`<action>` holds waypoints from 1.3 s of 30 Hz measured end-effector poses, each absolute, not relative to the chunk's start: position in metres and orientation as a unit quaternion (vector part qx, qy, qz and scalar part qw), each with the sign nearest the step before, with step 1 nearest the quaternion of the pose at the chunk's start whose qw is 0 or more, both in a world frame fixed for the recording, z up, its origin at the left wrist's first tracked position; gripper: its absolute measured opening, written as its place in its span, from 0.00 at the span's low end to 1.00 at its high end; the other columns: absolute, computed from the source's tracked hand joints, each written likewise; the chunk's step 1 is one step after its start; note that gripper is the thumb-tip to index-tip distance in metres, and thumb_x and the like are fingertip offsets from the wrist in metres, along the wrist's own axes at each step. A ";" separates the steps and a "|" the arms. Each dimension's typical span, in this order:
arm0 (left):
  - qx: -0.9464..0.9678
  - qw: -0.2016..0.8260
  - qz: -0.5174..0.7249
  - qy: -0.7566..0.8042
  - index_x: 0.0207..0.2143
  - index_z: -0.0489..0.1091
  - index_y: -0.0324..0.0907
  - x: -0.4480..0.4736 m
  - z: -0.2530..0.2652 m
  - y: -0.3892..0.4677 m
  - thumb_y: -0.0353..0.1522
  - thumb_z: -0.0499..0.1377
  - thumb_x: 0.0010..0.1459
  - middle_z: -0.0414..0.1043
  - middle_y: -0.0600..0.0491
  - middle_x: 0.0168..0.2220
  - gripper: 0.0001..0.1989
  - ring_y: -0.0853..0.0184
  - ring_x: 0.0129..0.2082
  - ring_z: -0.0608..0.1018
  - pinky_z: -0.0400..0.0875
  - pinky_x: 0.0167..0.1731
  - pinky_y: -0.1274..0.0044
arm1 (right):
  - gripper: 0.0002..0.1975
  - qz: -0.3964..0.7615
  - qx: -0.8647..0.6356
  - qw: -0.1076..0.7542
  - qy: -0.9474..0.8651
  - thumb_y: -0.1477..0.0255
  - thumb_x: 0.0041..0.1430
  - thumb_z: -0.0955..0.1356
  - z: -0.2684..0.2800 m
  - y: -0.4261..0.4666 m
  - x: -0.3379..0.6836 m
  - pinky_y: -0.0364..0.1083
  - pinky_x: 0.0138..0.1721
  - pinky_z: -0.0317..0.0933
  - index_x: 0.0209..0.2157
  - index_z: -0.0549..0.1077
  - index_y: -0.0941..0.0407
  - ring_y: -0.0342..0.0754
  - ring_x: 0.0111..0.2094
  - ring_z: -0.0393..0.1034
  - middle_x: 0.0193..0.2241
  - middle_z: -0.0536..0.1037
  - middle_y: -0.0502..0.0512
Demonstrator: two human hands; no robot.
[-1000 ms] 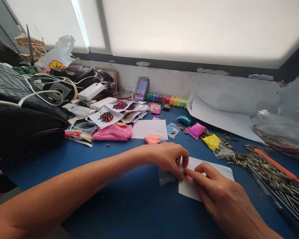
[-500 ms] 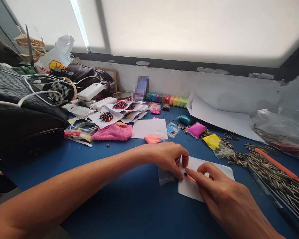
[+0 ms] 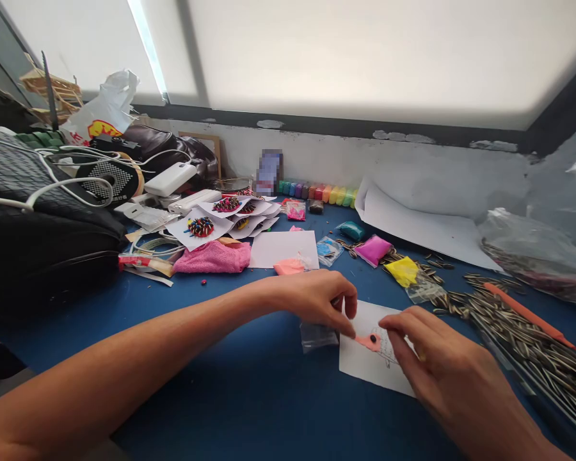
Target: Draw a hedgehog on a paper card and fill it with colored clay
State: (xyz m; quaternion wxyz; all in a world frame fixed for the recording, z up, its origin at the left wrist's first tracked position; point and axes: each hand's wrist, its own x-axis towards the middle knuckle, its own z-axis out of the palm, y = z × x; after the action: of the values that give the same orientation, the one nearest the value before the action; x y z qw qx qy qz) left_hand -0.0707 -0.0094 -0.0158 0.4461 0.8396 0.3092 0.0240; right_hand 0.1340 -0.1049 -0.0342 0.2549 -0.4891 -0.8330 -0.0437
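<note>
A white paper (image 3: 360, 365) with a pencil drawing lies on the blue table. On it is a flat salmon-pink clay shape (image 3: 365, 342) with a small black clay dot (image 3: 373, 339) on its rounded end. My left hand (image 3: 324, 298) is curled at the paper's left edge, one fingertip by the thin end of the pink clay. Something dark shows between its bent fingers, too small to name. Just right of the clay, my right hand (image 3: 436, 358) has thumb and forefinger drawn together; whatever they hold, if anything, is hidden. A clear plastic bag (image 3: 317, 338) lies beneath my left hand.
Striped sunflower seeds (image 3: 523, 339) are heaped at right under an orange stick (image 3: 530, 315). Yellow (image 3: 403, 272), purple (image 3: 373, 250) and salmon (image 3: 289, 266) clay packs lie behind my hands. Papers with seeded clay figures (image 3: 200, 227) and a pink towel (image 3: 214, 257) are at left.
My right hand has drawn back to the right from the black dot, so the dot, pink clay and drawing now show. My left hand stays nearly in place. The view has shifted slightly.
</note>
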 end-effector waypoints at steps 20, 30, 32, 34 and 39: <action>0.675 0.610 0.292 0.295 0.42 0.69 0.37 -0.047 -0.017 -0.037 0.30 0.52 0.64 0.62 0.58 0.27 0.08 0.76 0.25 0.65 0.60 0.25 0.82 | 0.22 0.544 -0.582 0.326 -0.509 0.48 0.54 0.67 -0.025 -0.107 0.134 0.40 0.18 0.48 0.26 0.72 0.54 0.39 0.18 0.49 0.19 0.63 0.47; 0.651 0.644 0.305 0.260 0.43 0.68 0.38 -0.047 -0.017 -0.039 0.33 0.59 0.60 0.70 0.55 0.30 0.11 0.73 0.26 0.73 0.67 0.25 0.81 | 0.21 0.565 -0.569 0.323 -0.503 0.49 0.55 0.68 -0.024 -0.106 0.137 0.39 0.19 0.44 0.30 0.72 0.54 0.38 0.20 0.45 0.21 0.62 0.46; 0.626 0.675 0.296 0.256 0.44 0.67 0.38 -0.049 -0.015 -0.036 0.33 0.58 0.61 0.71 0.55 0.29 0.11 0.74 0.25 0.74 0.69 0.26 0.80 | 0.20 0.554 -0.571 0.360 -0.488 0.49 0.53 0.69 -0.023 -0.105 0.140 0.39 0.19 0.47 0.30 0.73 0.53 0.39 0.20 0.47 0.22 0.65 0.47; 0.609 0.694 0.284 0.257 0.41 0.68 0.37 -0.051 -0.013 -0.033 0.33 0.58 0.62 0.73 0.53 0.30 0.08 0.74 0.24 0.75 0.70 0.26 0.80 | 0.20 0.541 -0.565 0.400 -0.478 0.50 0.52 0.70 -0.023 -0.103 0.143 0.40 0.18 0.47 0.30 0.73 0.53 0.39 0.19 0.48 0.22 0.65 0.47; 0.597 0.706 0.284 0.253 0.32 0.68 0.35 -0.054 -0.012 -0.029 0.38 0.57 0.62 0.77 0.47 0.35 0.13 0.73 0.20 0.76 0.70 0.20 0.81 | 0.18 0.546 -0.543 0.442 -0.460 0.52 0.51 0.73 -0.025 -0.099 0.147 0.40 0.19 0.44 0.29 0.73 0.52 0.38 0.19 0.46 0.23 0.65 0.46</action>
State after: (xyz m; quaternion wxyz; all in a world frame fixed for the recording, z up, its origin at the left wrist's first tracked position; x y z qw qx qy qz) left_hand -0.0539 -0.0286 -0.0119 0.7061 0.5974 0.2527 0.2839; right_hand 0.1472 -0.0991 -0.0250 0.4423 -0.5427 -0.4604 0.5458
